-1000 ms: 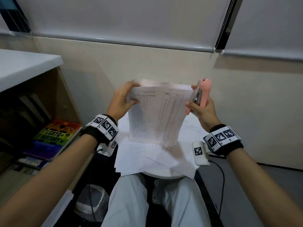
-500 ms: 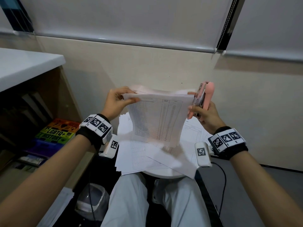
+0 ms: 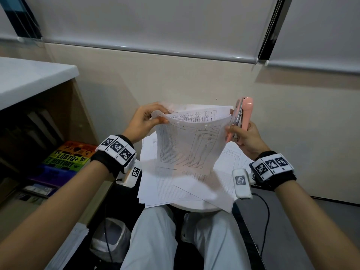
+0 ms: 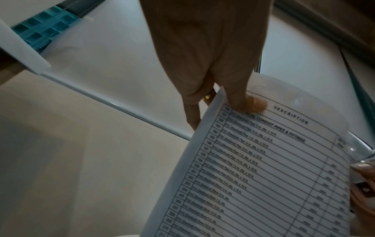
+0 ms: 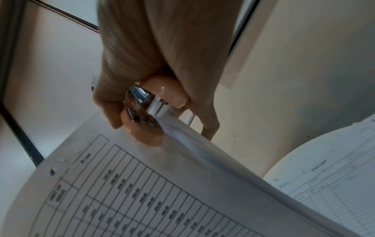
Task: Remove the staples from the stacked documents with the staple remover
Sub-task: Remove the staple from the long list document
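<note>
With the left hand [image 3: 143, 121] pinching 1 top corner of the raised papers [image 3: 190, 141] and the right hand [image 3: 245, 137] curled around the pink staple remover [image 3: 243, 115] at the other, a hard pull could tear sheets.

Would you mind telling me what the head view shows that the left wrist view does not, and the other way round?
Only the head view shows the loose sheets on the round stool, the rainbow book and the pink staple remover in the right hand. Only the left wrist view shows a gold ring and the heading DESCRIPTION. Both show the left hand pinching the raised document.
</note>
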The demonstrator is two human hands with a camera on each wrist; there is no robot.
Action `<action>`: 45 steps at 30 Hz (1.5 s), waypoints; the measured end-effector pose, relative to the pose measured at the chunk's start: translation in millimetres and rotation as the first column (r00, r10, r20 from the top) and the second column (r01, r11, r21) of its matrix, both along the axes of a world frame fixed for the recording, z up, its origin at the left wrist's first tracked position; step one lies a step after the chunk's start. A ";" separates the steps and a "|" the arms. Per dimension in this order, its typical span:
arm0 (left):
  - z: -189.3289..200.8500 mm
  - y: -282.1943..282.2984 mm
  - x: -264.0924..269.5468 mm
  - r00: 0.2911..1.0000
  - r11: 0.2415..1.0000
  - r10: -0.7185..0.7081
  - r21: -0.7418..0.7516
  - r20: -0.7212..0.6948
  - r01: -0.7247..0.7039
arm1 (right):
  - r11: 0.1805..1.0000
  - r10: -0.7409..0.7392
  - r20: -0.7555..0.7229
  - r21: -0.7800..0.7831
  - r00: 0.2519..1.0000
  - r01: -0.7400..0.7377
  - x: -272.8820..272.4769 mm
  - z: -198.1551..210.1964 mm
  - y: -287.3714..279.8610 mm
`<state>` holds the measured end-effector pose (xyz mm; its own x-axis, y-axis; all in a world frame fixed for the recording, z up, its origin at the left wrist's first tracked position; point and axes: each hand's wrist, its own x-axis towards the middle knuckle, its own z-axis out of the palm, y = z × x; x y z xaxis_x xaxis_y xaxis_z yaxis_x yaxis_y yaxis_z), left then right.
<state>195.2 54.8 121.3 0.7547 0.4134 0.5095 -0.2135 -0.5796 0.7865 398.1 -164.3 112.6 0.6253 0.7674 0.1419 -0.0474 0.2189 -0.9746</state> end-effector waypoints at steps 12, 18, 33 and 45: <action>8.0 -4.7 -3.5 0.996 0.982 0.009 0.190 -0.085 0.007 | 0.994 0.071 0.120 -0.092 0.990 -0.060 -5.0 9.0 -6.7; 8.6 -10.9 0.7 0.999 0.987 -0.001 0.159 -0.043 0.008 | 0.996 0.025 0.129 -0.084 0.991 -0.015 -6.0 7.8 -3.9; 1.2 -9.1 2.0 0.961 0.881 0.197 0.395 0.192 -0.259 | 0.997 -0.034 0.128 -0.062 0.991 0.043 -8.7 11.6 2.3; 32.4 3.3 4.6 0.940 0.816 0.185 0.577 -0.287 0.015 | 0.992 0.012 0.187 -0.127 0.982 0.012 -4.9 31.7 12.6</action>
<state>199.8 58.1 153.8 0.8895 0.1987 0.4114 0.0590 -0.9429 0.3280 393.1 -151.7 144.3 0.5966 0.7869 0.1573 0.1379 0.0926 -0.9861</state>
